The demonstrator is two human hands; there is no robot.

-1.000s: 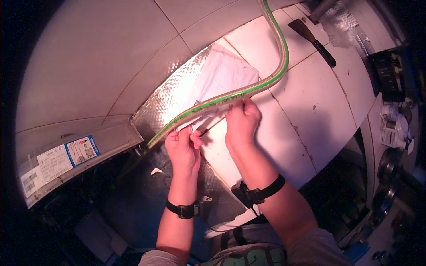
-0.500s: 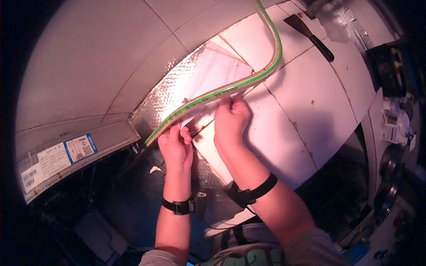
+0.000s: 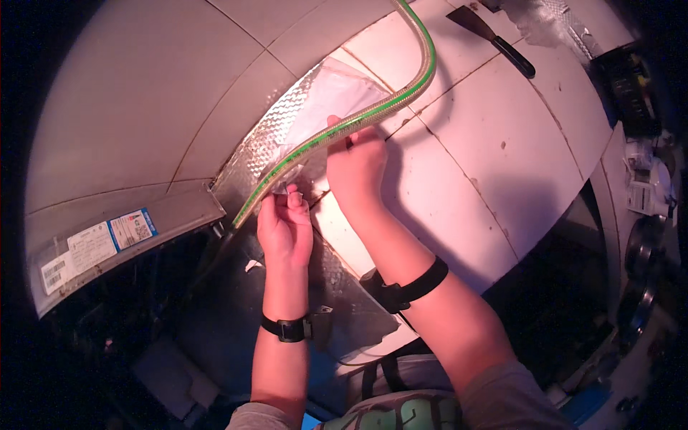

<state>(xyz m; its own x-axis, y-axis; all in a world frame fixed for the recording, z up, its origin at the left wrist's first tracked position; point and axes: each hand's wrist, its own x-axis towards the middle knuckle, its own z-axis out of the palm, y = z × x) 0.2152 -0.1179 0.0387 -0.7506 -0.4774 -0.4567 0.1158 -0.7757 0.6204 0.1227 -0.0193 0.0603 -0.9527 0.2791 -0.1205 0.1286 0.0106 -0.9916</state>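
Observation:
A clear hose with a green stripe (image 3: pixel 390 107) curves down from the top and ends near my left hand (image 3: pixel 284 229). My left hand pinches the edge of a silvery foil sheet (image 3: pixel 279 125) just under the hose's end. My right hand (image 3: pixel 356 166) is closed on the same sheet further up, right below the hose, with the thumb against it. A white pad (image 3: pixel 333 93) lies on the foil above my right hand. Both wrists wear black bands.
Pale floor tiles (image 3: pixel 466 165) spread to the right. A black-handled scraper (image 3: pixel 494 36) lies at the top. A metal panel with paper labels (image 3: pixel 100 240) sits at the left above a dark cavity. Dark machine parts (image 3: pixel 638 93) line the right edge.
Both hands have shifted slightly up and left along the foil sheet. The hose stays draped over them in much the same curve.

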